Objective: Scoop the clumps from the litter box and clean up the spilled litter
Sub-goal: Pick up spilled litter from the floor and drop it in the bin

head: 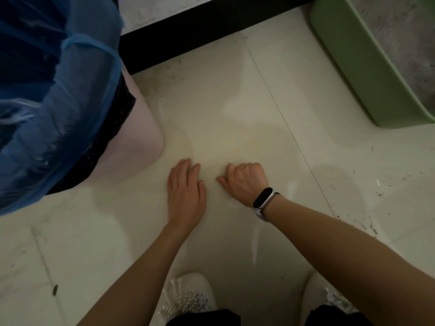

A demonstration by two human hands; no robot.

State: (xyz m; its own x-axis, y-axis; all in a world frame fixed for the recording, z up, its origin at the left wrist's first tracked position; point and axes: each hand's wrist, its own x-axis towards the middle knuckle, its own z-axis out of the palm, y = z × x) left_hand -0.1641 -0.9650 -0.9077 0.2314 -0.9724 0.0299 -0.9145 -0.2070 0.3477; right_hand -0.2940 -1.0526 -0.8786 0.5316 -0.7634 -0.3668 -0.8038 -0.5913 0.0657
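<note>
— How are the hands placed?
— The left hand (186,196) is laid flat on the floor (235,114), fingers straight. The right hand (244,182) is curled beside it; nothing is seen held.
— And the litter box (353,67)?
— It is set at the upper right, well apart.

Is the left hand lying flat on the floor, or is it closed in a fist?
Flat. The left hand rests palm down on the tile floor with straight fingers, holding nothing.
</note>
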